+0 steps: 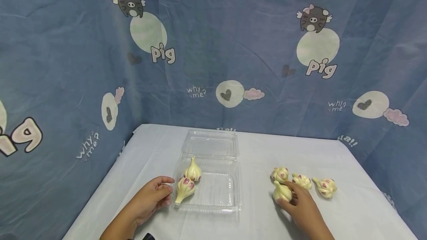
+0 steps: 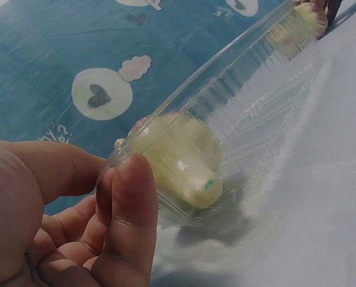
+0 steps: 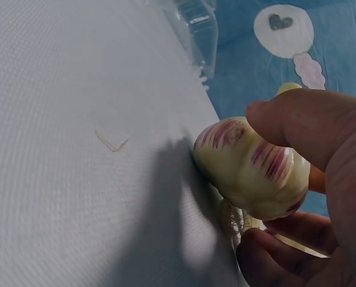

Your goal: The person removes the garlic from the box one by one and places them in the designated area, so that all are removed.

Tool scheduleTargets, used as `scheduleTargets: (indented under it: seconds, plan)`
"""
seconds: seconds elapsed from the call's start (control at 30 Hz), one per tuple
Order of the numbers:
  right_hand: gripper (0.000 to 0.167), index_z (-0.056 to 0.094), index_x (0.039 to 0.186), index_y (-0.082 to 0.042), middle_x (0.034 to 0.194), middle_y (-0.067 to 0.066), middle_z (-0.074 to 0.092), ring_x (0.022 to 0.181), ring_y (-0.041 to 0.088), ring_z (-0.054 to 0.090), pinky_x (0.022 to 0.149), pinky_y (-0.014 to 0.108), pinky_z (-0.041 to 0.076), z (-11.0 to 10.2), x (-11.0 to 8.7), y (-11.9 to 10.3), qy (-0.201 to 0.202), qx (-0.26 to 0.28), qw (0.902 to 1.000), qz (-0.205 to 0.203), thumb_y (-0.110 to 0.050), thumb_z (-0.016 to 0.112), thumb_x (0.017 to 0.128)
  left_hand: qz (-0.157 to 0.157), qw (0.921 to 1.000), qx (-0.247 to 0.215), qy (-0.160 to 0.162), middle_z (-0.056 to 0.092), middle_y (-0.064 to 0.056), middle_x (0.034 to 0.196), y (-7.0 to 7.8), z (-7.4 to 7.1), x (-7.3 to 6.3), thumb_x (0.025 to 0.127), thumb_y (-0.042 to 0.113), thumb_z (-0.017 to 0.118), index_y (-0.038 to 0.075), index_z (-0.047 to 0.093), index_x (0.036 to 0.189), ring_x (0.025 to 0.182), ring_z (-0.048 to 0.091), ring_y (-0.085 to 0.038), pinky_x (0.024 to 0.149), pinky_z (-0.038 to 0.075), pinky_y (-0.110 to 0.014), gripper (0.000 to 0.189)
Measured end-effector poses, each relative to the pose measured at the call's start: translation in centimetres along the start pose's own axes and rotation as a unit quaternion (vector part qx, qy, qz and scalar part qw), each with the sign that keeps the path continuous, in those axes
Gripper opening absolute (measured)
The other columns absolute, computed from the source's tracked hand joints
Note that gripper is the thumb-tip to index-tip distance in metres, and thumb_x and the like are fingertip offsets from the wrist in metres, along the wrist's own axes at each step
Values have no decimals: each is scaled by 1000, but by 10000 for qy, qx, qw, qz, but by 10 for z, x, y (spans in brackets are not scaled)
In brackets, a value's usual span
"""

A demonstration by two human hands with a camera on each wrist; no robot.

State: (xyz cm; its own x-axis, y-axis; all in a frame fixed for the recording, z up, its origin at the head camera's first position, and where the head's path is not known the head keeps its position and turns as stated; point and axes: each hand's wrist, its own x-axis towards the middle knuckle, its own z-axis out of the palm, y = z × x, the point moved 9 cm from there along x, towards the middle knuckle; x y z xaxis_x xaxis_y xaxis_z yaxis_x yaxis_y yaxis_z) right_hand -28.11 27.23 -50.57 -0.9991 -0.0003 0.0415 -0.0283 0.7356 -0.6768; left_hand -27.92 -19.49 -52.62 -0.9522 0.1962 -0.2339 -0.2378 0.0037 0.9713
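Observation:
A clear plastic clamshell box (image 1: 218,186) lies with its lid (image 1: 210,145) folded back. In its left part are two garlic bulbs, one with its stem up (image 1: 192,170) and one with its stem toward me (image 1: 185,189). My left hand (image 1: 151,198) pinches the box's left rim between thumb and finger, as the left wrist view shows. On the right, my right hand (image 1: 304,206) grips a pale garlic bulb (image 1: 281,192) low over the table. Purple streaks mark this bulb's underside in the right wrist view, with the thumb (image 3: 303,122) across it.
Just beyond the right hand sit three more garlic bulbs: a left one (image 1: 279,173), a middle one (image 1: 303,180) and a right one (image 1: 326,187). A white cloth covers the table (image 1: 258,158). Blue printed curtains (image 1: 260,55) stand behind it and along the sides.

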Motion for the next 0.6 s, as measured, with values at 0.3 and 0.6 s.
scheduleTargets:
  seconds: [0.3, 0.6]
  plan:
    - [76, 47, 152, 2, 150, 30, 47, 132, 45, 57, 102, 44, 56, -4, -1, -3, -39, 69, 9999, 90, -33, 81, 92, 59, 10000, -9, -46, 62, -7, 102, 1, 1, -2, 105, 13, 61, -9, 39, 144, 76, 61, -11, 68, 57, -23, 50]
    - [68, 50, 149, 4, 149, 29, 49, 130, 43, 57, 106, 45, 53, -12, -3, -10, 267, 20, 9996, -12, -24, 79, 94, 22, 10000, 28, -20, 61, -7, 102, 0, 0, -1, 105, 13, 60, -8, 39, 145, 77, 60, -12, 68, 57, -24, 50]
